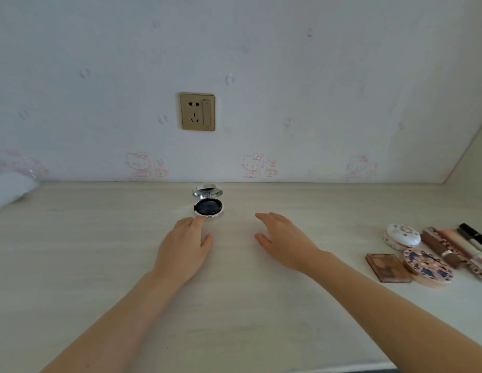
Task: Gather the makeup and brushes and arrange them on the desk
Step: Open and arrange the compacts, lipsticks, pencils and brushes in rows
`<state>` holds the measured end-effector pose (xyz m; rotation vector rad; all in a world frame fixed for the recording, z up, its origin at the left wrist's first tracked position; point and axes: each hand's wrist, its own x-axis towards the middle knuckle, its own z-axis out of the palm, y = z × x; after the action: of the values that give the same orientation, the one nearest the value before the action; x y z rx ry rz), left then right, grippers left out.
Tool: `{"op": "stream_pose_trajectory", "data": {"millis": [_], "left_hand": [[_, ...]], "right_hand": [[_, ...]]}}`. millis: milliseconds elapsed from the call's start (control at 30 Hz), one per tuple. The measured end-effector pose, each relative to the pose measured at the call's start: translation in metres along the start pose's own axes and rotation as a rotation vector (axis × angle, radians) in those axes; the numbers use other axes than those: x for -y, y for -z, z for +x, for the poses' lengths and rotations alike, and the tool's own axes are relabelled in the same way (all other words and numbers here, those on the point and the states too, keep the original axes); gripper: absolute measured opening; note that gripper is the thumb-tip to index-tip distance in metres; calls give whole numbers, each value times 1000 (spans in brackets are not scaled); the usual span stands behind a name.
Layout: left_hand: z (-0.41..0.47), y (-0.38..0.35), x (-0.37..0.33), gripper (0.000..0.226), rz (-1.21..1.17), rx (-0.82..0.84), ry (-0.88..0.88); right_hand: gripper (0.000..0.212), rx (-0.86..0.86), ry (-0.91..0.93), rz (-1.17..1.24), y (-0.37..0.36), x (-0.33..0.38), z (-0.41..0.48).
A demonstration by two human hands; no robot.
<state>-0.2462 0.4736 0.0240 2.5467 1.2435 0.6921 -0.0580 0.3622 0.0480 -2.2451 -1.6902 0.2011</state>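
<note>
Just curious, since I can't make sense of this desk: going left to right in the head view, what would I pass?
White bundle → open compact → right hand → brown palette → blue-patterned round case → black tube.

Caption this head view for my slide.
Left hand at the open compact, right hand alongside; remaining makeup grouped on the desk at right.

**Bare Hands, Bare Forearms**

The left hand [184,249] and the right hand [284,240] are showing bare, with slim fingers. The left forearm [121,319] and the right forearm [382,300] are showing uncovered right down to the lower edge of the view, slender and smooth along their whole length.
</note>
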Motion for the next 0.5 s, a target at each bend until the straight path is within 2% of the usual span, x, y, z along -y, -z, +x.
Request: {"op": "stream_pose_trajectory", "data": {"millis": [267,500], "left_hand": [[-28,-17,-76,40,-82,99,-160],[-32,-48,-140,37,-249,182,-244]], "right_hand": [[49,-63,-107,-63,34,-49,-73],[46,-126,-203,-102,62,-93,-120]]}}
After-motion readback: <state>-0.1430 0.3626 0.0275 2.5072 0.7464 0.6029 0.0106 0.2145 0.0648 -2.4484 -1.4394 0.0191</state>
